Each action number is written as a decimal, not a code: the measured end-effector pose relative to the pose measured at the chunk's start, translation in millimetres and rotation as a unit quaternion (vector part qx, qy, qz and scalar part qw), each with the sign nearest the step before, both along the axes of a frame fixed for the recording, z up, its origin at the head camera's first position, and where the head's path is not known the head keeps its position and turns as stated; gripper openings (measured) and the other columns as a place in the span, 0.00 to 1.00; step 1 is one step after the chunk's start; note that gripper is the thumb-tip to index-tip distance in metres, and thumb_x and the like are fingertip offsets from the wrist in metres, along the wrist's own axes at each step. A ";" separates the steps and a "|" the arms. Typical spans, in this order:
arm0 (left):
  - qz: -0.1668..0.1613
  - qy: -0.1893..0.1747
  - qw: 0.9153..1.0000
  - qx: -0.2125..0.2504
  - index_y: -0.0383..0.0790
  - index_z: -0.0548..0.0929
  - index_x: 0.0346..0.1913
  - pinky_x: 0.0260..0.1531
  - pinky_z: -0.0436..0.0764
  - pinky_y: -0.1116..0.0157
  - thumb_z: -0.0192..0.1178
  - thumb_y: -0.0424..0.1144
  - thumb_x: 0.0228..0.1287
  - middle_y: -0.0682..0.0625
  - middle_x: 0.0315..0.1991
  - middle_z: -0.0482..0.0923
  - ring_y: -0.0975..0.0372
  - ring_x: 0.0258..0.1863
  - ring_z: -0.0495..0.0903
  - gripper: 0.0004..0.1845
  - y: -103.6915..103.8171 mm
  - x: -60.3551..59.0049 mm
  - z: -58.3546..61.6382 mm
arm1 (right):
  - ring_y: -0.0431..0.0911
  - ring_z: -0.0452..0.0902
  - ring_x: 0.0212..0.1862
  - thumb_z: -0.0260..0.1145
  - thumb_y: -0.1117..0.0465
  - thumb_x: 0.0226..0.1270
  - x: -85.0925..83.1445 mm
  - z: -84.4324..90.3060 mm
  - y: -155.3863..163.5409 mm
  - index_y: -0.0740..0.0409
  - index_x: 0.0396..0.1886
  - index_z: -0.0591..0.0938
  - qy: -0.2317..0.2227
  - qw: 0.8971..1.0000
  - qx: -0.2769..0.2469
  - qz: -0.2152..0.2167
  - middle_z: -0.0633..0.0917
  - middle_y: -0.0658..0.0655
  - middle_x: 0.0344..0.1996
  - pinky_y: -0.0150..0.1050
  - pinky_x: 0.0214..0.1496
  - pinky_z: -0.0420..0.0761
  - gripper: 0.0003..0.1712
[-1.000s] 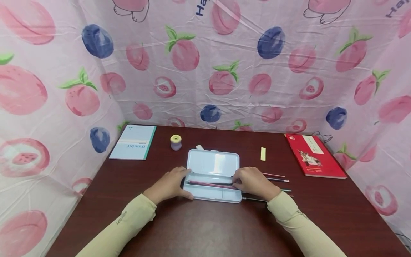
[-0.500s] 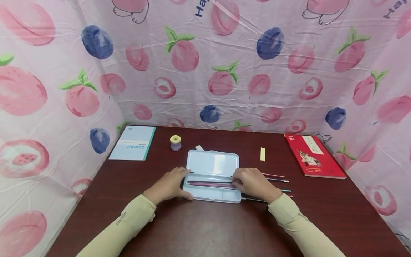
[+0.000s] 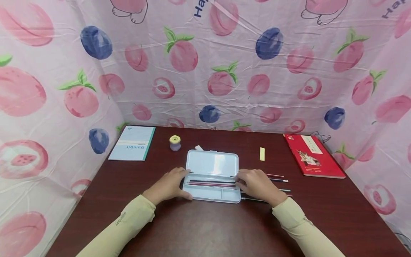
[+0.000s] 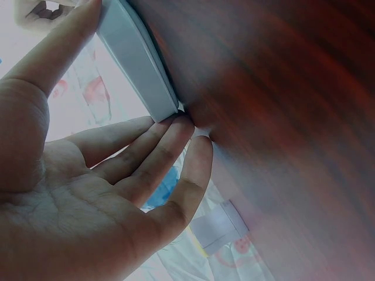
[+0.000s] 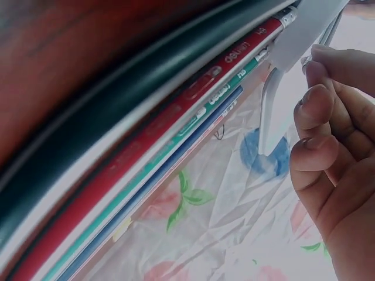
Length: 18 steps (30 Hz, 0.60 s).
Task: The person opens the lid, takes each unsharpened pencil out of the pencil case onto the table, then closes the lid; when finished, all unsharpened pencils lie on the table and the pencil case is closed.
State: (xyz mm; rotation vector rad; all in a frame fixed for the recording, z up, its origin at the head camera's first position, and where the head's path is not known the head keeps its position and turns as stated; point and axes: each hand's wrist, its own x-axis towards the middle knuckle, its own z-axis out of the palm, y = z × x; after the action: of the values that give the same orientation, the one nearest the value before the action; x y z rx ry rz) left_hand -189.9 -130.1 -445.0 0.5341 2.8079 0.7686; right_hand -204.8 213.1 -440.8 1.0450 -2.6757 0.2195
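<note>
Head view, near to far. Two cream-sleeved forearms enter from 6 o'clock over a dark reddish-brown wooden table (image 3: pixel 205 228).

Left hand (image 3: pixel 168 185): at 9 o'clock of the case, fingers straight and relaxed, steadying its left end; in the left wrist view the fingertips (image 4: pixel 176 126) touch the case corner, with nothing gripped.

Right hand (image 3: pixel 257 184): at 3 o'clock of the case, fingers curled at its right end beside the pencil tips; whether they pinch anything cannot be told.

Pale blue flat plastic pencil case (image 3: pixel 212 175): centre of the table, lid laid open toward 12 o'clock, between both hands.

Thin red and dark pencils in the tray (image 3: pixel 210 183): lying lengthwise, 9 to 3 o'clock.

Loose coloured pencils on the table (image 3: pixel 280 185): partly hidden by the right hand, at 3 o'clock of the case.

Farther back: small yellow oblong eraser (image 3: pixel 262 154) at 1 o'clock; lilac-and-yellow round sharpener (image 3: pixel 174 142) at 11 o'clock; light blue notebook (image 3: pixel 132 142) far left; red book (image 3: pixel 313 155) far right.

Step judged: pencils are being loaded into the tray. The next move calls for the right hand to lift another loose pencil and align it with those already laid.
</note>
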 end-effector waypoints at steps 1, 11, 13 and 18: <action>0.000 -0.001 1.000 0.000 0.37 0.74 0.76 0.71 0.79 0.49 0.85 0.55 0.49 0.41 0.69 0.78 0.52 0.63 0.77 0.53 0.1 0.1 0.2 | 0.33 0.79 0.26 0.84 0.61 0.58 0.9 0.2 1.3 0.50 0.35 0.91 0.004 1.000 0.000 -0.001 0.89 0.46 0.30 0.30 0.32 0.83 0.08; 0.003 -0.005 1.000 0.000 0.38 0.73 0.77 0.72 0.77 0.48 0.85 0.55 0.50 0.41 0.71 0.76 0.51 0.65 0.76 0.53 -0.3 -0.6 0.2 | 0.35 0.82 0.28 0.85 0.62 0.56 11.4 2.3 17.5 0.51 0.35 0.91 0.014 1.000 -0.003 -0.020 0.90 0.47 0.31 0.34 0.34 0.87 0.10; 0.004 -0.006 1.000 0.000 0.38 0.73 0.77 0.73 0.77 0.47 0.85 0.56 0.50 0.41 0.71 0.76 0.51 0.66 0.76 0.54 -0.4 -0.5 -0.1 | 0.36 0.83 0.29 0.85 0.62 0.56 13.6 1.8 20.9 0.51 0.36 0.91 0.011 1.000 -0.004 -0.024 0.90 0.47 0.32 0.35 0.35 0.87 0.10; 0.003 -0.009 1.000 0.001 0.38 0.73 0.77 0.73 0.77 0.47 0.85 0.55 0.50 0.41 0.72 0.76 0.50 0.67 0.76 0.53 -0.2 -0.4 -0.8 | 0.36 0.84 0.32 0.85 0.62 0.55 19.9 0.6 31.6 0.49 0.37 0.92 -0.001 0.999 -0.007 -0.034 0.91 0.46 0.33 0.36 0.39 0.89 0.11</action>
State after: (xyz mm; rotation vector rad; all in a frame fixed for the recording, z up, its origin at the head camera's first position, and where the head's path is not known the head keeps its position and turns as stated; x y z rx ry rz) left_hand -190.3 -130.3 -445.7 0.5181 2.7945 0.7729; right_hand -184.9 244.7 -440.2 0.9471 -2.7028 0.2257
